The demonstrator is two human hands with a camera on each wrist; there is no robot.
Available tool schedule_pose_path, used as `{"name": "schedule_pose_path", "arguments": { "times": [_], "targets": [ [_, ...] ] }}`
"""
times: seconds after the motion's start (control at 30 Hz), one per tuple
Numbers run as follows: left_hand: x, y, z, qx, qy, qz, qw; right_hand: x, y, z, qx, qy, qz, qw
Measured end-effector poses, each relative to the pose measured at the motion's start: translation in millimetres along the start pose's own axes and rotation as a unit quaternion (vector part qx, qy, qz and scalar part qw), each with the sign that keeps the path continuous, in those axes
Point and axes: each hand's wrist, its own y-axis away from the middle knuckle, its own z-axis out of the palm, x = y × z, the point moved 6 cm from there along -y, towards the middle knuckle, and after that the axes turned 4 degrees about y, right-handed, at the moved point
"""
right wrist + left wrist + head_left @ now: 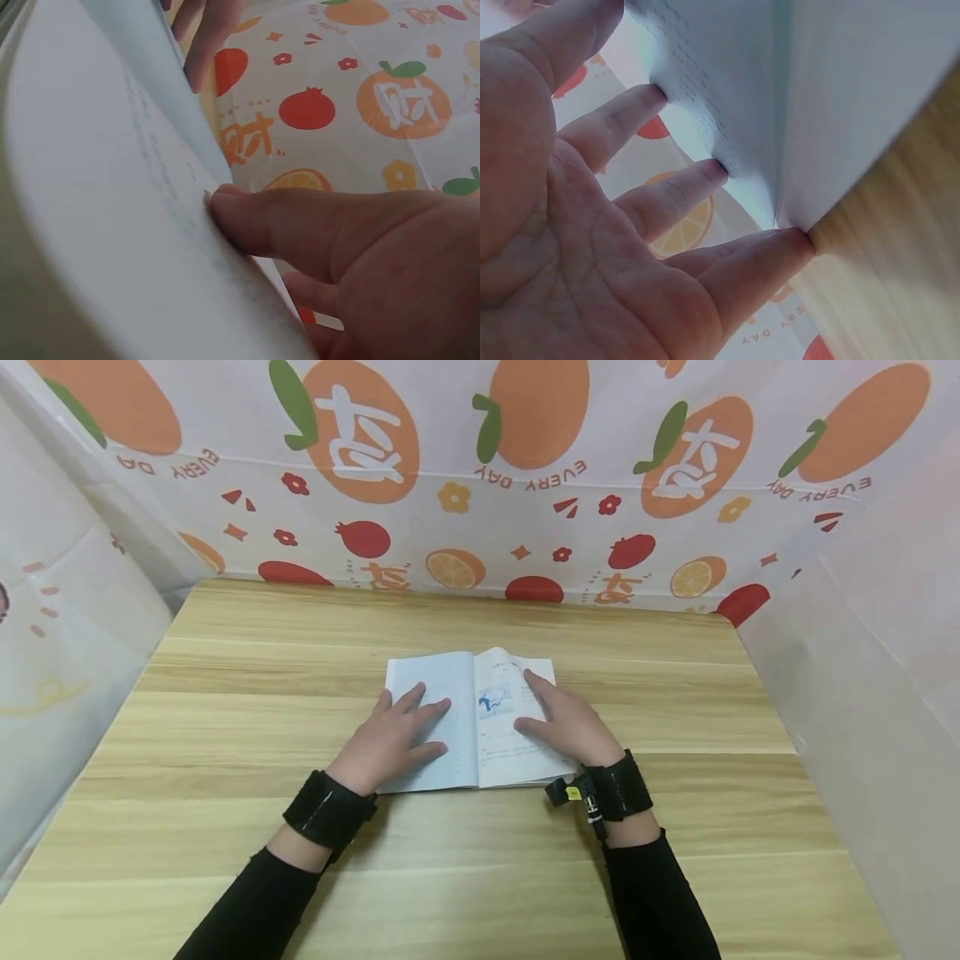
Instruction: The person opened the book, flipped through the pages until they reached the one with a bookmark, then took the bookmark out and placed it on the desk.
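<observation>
An open booklet [495,760] lies on the wooden table, with a pale blue left page and a white right page carrying print and a small blue picture. My left hand [386,739] rests on the left page with its fingers spread; in the left wrist view its fingertips [718,169] touch the paper. At the right side, my right hand [573,722] holds a white page [135,225] whose upper part bows up off the booklet. Its thumb lies on the printed face, while the other fingers are partly hidden behind the page edge.
The wooden table [465,877] extends around the booklet. Behind it hangs a white cloth [480,502] printed with fruit, and pale sheets flank both sides. Black bands [330,810] circle both wrists; the right one carries a small camera [573,792].
</observation>
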Motion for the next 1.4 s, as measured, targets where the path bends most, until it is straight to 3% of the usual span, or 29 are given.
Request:
{"name": "schedule_pose_path", "arguments": {
  "times": [0.2,0.47,0.6,0.77,0.83,1.0,1.17,1.4],
  "targets": [
    [-0.1,-0.9,-0.3,0.001,-0.002,0.003,1.0,-2.9,4.5,-8.8,0.01,-0.034,-0.019,0.999],
    [-0.5,0.0,-0.6,0.002,0.011,-0.003,0.9999,-13.0,8.1,-26.0,0.067,-0.1,-0.055,0.991],
    [-0.9,0.2,0.4,-0.001,0.013,-0.004,0.9999,-21.6,12.4,-31.2,0.082,-0.187,-0.058,0.977],
    [-0.6,0.2,0.1,-0.007,0.003,-0.002,1.0,-49.5,22.2,-35.2,0.045,-0.281,-0.101,0.953],
    [-0.5,0.6,-1.0,-0.007,0.001,0.0,1.0,-58.9,23.8,-32.6,0.025,-0.264,-0.126,0.956],
    [0.6,0.6,-1.0,-0.013,0.0,0.003,0.9999,-57.2,14.3,-3.5,-0.022,-0.153,-0.176,0.972],
    [3.9,0.2,-2.1,-0.003,-0.006,-0.001,1.0,-62.8,10.5,16.0,-0.048,-0.092,-0.211,0.972],
    [2.2,0.2,-2.5,0.011,-0.024,0.007,0.9996,-70.0,14.0,24.6,-0.072,-0.055,-0.217,0.972]
  ]
}}
